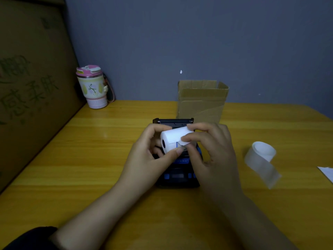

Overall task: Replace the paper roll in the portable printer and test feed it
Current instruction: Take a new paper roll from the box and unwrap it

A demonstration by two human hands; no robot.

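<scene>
Yellow wooden table (72,159) under a grey wall carries a black-and-blue portable printer (177,175), its lid open. Just above it, the left hand (153,150) and right hand (212,147) together grip a white paper roll (173,139), fingers pinching its loose end. Clear wrapper (262,161) lies well apart to the right.

Dim, bluish light; the picture is soft and noisy. The yellow table (90,159) catches a faint sheen near its left end. The white roll (173,139) glows brightest, nearly washed out. Wide-angle bending curves the table's edges.
</scene>
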